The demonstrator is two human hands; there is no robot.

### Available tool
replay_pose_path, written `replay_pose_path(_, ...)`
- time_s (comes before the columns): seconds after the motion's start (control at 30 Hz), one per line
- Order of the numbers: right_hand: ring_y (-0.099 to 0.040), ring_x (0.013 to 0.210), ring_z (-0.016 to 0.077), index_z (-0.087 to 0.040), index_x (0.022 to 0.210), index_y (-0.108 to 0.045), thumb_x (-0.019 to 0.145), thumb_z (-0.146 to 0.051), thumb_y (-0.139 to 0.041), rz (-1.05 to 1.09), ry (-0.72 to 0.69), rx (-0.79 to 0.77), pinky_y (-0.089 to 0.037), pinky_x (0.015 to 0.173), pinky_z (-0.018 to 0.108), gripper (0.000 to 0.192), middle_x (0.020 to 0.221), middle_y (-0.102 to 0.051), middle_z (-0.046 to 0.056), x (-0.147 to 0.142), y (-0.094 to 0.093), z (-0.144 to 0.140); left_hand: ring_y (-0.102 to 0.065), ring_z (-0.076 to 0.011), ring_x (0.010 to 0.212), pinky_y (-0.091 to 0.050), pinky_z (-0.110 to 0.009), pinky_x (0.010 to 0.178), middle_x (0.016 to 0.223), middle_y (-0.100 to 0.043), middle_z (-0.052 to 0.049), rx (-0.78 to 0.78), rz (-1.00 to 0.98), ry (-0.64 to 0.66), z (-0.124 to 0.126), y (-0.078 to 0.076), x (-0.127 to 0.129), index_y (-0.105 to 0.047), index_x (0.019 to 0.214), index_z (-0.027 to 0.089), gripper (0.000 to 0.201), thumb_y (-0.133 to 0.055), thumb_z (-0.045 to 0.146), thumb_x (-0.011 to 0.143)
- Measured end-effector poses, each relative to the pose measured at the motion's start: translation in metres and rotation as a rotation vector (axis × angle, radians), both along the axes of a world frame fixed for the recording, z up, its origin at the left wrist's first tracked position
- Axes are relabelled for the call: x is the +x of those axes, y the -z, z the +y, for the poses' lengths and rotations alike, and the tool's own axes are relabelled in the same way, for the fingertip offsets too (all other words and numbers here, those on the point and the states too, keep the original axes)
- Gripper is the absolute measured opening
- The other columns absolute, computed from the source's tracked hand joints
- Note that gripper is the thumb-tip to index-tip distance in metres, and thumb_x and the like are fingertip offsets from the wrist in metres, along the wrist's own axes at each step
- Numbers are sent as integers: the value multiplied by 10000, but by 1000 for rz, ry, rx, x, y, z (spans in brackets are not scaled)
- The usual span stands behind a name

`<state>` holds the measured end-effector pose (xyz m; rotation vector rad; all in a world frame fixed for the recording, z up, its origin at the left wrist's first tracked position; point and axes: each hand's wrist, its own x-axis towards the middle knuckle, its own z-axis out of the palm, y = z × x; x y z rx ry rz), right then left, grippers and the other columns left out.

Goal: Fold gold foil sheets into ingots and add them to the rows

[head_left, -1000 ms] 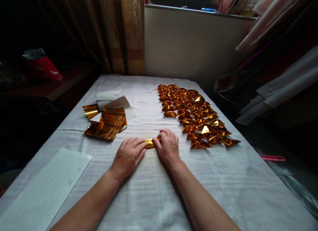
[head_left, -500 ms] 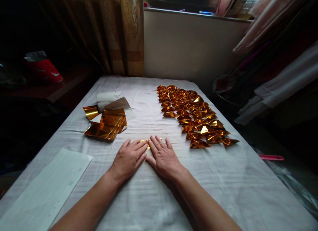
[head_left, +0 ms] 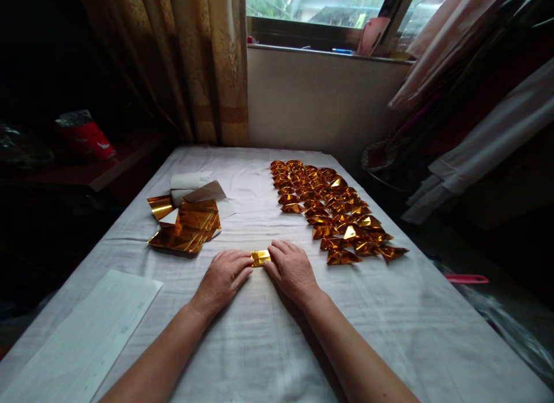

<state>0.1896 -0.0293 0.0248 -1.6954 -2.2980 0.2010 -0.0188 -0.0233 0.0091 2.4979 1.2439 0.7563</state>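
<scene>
A small folded strip of gold foil paper [head_left: 261, 257] lies on the white cloth between my hands. My left hand [head_left: 223, 276] grips its left end, fingers together and thumb underneath at the near edge. At the right end, my right hand [head_left: 292, 270] holds the strip between curled fingers and thumb. Only the strip's middle shows; its ends are hidden under the fingers. To the right sit rows of folded gold foil ingots [head_left: 341, 257]. Left of centre lies a loose pile of gold foil sheets [head_left: 197, 221], some with their pale backs showing.
A white sheet of paper [head_left: 93, 334] rests at the table's left front. The cloth-covered table [head_left: 259, 345] reaches back towards a wall and window. Clothes [head_left: 485, 149] hang on the right, beside a pink handle [head_left: 467, 279]. A red container [head_left: 89, 138] stands on a side surface.
My hands have moved slightly apart, and their flat fingers have curled onto the strip's ends. More of the gold strip shows. The camera view has tilted up a little.
</scene>
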Motion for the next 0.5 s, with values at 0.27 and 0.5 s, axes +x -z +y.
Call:
replay_pose_path(0.27,-570,1018,227,-218,898,-667,825,-365,-697,-9,1,-91,-397,815,321,167,1091,-665,55,4,-14,21,-582,-255,1114,-470,-427,991,1182,-666,-83,49,-3,-165,9,9,5,-601,1216,200,363,-638,224,855)
replay_pose_path(0.5,-584,883,170,-212,900,-661,780,-248,-702,78,28,-162,-352,699,252,132,948,-690,25,7,-25,24,-602,-246,1024,-469,-395,933,1052,-685,-58,-61,81,-202,5,-8,12,-631,1026,209,210,-675,216,821)
